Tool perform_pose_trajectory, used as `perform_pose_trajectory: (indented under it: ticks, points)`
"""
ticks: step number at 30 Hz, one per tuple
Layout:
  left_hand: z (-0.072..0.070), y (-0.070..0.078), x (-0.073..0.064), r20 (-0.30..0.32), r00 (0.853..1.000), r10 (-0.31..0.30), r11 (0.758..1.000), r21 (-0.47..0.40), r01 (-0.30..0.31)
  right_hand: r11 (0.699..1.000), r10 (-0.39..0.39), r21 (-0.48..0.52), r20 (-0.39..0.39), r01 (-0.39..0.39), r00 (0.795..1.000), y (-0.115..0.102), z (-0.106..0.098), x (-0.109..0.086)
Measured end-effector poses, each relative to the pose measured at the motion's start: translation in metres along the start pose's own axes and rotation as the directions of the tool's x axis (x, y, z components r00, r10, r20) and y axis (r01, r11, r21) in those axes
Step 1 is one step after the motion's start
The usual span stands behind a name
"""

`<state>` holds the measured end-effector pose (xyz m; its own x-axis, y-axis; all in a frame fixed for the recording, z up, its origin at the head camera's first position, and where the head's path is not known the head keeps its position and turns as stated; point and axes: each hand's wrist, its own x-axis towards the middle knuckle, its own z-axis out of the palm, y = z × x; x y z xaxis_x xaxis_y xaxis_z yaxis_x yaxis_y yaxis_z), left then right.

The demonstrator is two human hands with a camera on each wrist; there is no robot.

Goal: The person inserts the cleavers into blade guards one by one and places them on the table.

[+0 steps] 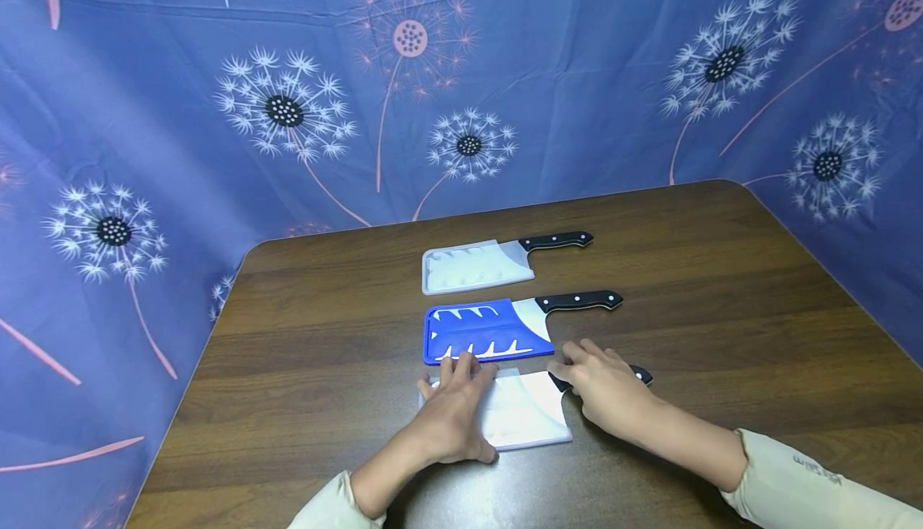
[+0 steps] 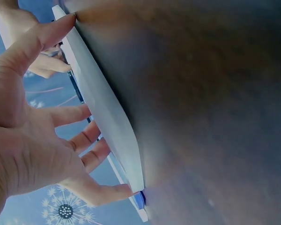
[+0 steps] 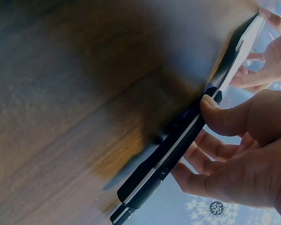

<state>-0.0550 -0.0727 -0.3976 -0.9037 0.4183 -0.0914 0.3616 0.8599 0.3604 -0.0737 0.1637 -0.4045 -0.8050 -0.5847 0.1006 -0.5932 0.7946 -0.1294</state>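
Note:
Nearest the person, a cleaver (image 1: 534,401) with a black riveted handle lies on the table, its blade in a pale blade cover (image 1: 505,433). My left hand (image 1: 450,417) spans that cover, thumb at the near edge and fingertips at the far edge. With thumb and fingers, my right hand (image 1: 606,385) grips the black handle (image 3: 164,154), partly hiding it. Just beyond lies a second cleaver (image 1: 577,301) in a blue blade cover (image 1: 490,329). Farther back is a third cleaver (image 1: 555,240) in a translucent whitish cover (image 1: 476,266). All three handles point right.
The wooden table (image 1: 303,401) has rounded far corners. Behind it and along both sides hangs a blue cloth (image 1: 577,72) printed with dandelions.

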Motion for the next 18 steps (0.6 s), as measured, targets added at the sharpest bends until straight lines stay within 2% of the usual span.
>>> perform_pose_trajectory:
  ticks: [6,14,18]
  points:
    - [0.0008,-0.0013,-0.0009,0.016,1.0,0.005,1.0,0.004,-0.005,1.0,-0.006,-0.011,-0.011,0.006,1.0,-0.002,0.0016,-0.0019]
    - [0.0013,-0.0027,-0.0028,0.022,1.0,-0.006,1.0,0.013,0.006,1.0,0.014,-0.014,0.019,-0.013,1.0,-0.0027,0.0018,-0.0033]
    - [0.0001,-0.004,-0.005,0.026,0.999,-0.023,1.0,0.013,0.022,1.0,0.008,0.004,-0.017,-0.008,1.0,0.0013,-0.0015,-0.0065]
